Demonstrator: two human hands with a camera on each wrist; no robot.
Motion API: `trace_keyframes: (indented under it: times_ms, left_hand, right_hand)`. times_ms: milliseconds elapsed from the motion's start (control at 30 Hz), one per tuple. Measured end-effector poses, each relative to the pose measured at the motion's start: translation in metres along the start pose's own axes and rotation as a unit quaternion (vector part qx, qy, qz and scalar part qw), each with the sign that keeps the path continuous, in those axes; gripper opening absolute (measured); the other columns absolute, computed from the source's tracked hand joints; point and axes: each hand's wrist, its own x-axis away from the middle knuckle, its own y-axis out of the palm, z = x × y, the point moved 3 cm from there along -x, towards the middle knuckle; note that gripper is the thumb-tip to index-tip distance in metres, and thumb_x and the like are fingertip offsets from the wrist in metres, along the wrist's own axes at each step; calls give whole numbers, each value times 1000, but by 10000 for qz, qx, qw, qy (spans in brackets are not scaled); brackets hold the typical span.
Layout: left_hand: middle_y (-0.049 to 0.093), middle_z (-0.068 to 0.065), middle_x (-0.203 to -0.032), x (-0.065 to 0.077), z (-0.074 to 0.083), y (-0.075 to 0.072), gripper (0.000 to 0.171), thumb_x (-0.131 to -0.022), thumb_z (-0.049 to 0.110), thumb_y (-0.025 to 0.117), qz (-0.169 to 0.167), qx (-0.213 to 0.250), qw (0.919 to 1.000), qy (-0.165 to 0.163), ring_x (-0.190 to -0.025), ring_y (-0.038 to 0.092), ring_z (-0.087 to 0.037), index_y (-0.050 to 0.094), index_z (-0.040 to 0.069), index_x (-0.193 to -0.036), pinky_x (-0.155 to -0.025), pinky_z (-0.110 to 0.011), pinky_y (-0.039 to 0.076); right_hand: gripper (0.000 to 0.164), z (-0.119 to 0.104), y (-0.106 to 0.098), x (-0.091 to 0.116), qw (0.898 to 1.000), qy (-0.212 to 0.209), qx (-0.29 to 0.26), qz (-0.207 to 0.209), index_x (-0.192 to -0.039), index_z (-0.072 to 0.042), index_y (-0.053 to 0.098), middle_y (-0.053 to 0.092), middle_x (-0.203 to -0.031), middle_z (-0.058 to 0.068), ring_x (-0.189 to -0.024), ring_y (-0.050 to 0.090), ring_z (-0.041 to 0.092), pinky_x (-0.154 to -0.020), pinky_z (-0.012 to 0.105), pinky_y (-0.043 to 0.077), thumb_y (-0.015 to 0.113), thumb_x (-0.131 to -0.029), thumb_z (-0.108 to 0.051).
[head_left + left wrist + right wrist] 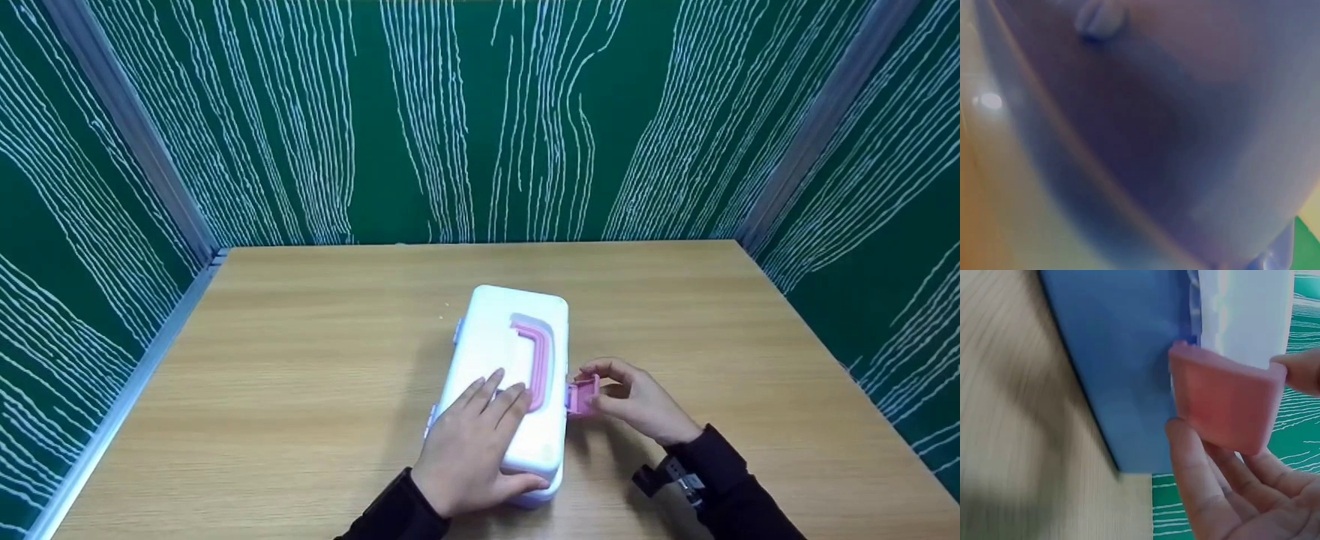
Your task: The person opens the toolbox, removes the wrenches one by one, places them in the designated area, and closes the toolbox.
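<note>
A white lidded box (525, 442) with a pink carrying handle (540, 367) in its top lies lengthwise on the table. My left hand (476, 442) rests on the lid, fingers spread, fingertips beside the handle and thumb at the near end. A pink latch (1224, 399) sticks out from the box's right side, swung away from the wall. My right hand (637, 397) pinches this latch, its thumb at one edge and fingers at the other in the right wrist view. The left wrist view is filled by the blurred box side (1157, 140). What the box contains is hidden.
The wooden table (300, 360) extends around the box. Green walls (480, 120) with white wavy lines close in the back and both sides, with metal posts (810, 127) at the corners. Hinges (430, 420) show along the box's left side.
</note>
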Motion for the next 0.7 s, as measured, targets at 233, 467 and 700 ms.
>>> trace_keyframes:
  times_ms: [233, 467, 700]
  left_hand:
    - [54, -2, -144, 0, 0, 0, 97, -81, 84, 41, 54, -9, 10000, 15, -141, 42, -27, 49, 11, -143, -118, -37, 32]
    - [57, -2, -141, -1, 0, -2, 97, -78, 85, 44, 266, -12, 9996, 36, -139, 45, -27, 51, 10, -141, -117, -37, 34]
    - [56, -3, -143, 0, 0, -1, 98, -79, 85, 42, 216, -1, 9998, 19, -140, 43, -27, 50, 10, -142, -118, -38, 33]
  right_hand:
    - [53, 5, 1, 2, 9968, -245, 747, -151, -129, 10, 55, 65, -117, 25, -96, 65, 21, -81, 22, 54, 74, -83, -6]
    - [53, 8, 13, 1, 9884, -351, 1479, -50, -128, 5, 59, 64, -114, 17, -104, 63, 32, -88, 36, 58, 77, -82, -11]
    - [42, 9, 25, -3, 9756, -512, 2135, 36, -122, 1, 65, 67, -105, 7, -97, 62, 23, -88, 38, 57, 75, -81, -3]
